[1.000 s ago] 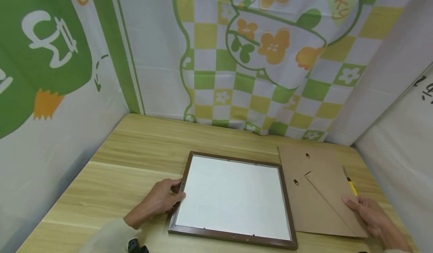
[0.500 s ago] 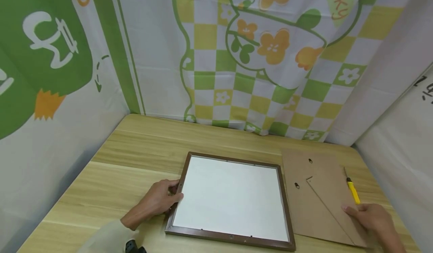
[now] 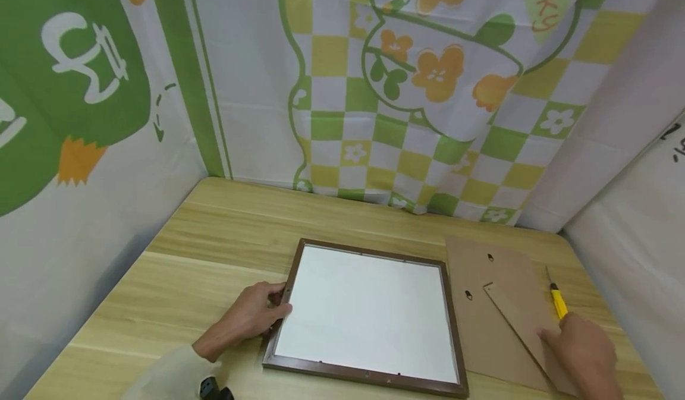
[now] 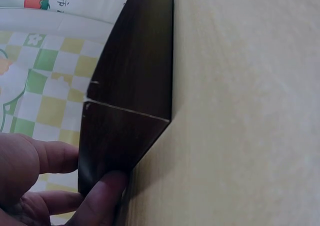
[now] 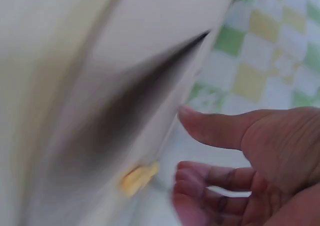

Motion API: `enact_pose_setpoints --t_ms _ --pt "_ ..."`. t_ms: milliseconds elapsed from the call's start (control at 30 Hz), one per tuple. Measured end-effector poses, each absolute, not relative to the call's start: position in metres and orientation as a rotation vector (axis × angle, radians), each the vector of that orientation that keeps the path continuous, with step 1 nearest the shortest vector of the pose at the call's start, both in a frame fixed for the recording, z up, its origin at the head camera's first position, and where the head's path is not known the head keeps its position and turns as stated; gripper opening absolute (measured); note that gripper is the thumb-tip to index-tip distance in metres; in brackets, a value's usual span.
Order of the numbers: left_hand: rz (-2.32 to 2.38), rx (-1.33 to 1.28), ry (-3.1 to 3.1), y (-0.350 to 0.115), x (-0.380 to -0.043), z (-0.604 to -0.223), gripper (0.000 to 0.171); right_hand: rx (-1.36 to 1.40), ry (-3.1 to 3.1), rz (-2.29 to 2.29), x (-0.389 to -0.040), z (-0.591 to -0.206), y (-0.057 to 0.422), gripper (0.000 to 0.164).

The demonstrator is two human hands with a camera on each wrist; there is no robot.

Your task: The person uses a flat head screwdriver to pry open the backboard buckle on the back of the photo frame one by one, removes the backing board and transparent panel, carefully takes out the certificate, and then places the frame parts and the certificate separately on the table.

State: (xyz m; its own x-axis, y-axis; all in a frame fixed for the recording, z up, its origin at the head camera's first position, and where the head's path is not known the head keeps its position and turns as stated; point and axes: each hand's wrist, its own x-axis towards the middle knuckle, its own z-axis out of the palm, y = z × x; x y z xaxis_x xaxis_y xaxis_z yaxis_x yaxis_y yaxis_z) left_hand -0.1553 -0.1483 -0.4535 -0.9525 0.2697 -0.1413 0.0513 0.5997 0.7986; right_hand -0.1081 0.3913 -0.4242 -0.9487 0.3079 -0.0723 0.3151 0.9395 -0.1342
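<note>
A brown picture frame lies face down on the table, a white sheet filling its inside. My left hand grips its left edge, thumb on top; the left wrist view shows the frame's dark outer side between thumb and fingers. To the right lies a brown backing board with hanging rings and a stand flap, which looks slightly raised along its slanted edge. My right hand is at the board's lower right. In the blurred right wrist view, its thumb and fingers are apart with a gap between.
A yellow-handled tool with a thin metal shaft lies right of the board, its handle end close to my right hand. Printed cloth hangs behind the wooden table and along both sides.
The backing board has come down and towards me, uncovering more of the yellow-handled tool. My right hand has shifted slightly left, and a dark gap shows along the flap. My left hand stays on the frame.
</note>
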Motion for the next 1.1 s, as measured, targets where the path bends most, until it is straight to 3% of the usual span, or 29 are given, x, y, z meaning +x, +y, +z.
enact_pose_setpoints --t_ms 100,200,300,400,733,867,1100 --pt "1.284 0.259 2.579 -0.149 -0.155 -0.454 0.049 0.284 3.283 -0.279 -0.115 -0.414 0.35 0.029" --pt "1.279 0.236 2.588 -0.15 -0.155 -0.453 0.049 -0.148 3.401 -0.404 -0.121 -0.414 0.296 0.019" --pt "1.285 0.209 2.586 -0.15 -0.155 -0.454 0.05 -0.569 3.222 -0.509 -0.123 -0.419 0.251 0.025" --pt "1.286 0.209 2.584 -0.149 -0.155 -0.455 0.05 -0.775 2.997 -0.499 -0.123 -0.43 0.223 0.037" --pt "1.243 0.168 2.645 -0.148 -0.156 -0.451 0.05 -0.917 2.813 -0.338 -0.122 -0.444 0.201 0.088" --pt "1.254 0.2 2.622 -0.149 -0.157 -0.451 0.05 -0.961 2.83 -0.244 -0.121 -0.442 0.197 0.087" --pt "1.311 0.218 2.554 -0.149 -0.154 -0.454 0.051 -1.04 2.821 -0.159 -0.121 -0.436 0.197 0.067"
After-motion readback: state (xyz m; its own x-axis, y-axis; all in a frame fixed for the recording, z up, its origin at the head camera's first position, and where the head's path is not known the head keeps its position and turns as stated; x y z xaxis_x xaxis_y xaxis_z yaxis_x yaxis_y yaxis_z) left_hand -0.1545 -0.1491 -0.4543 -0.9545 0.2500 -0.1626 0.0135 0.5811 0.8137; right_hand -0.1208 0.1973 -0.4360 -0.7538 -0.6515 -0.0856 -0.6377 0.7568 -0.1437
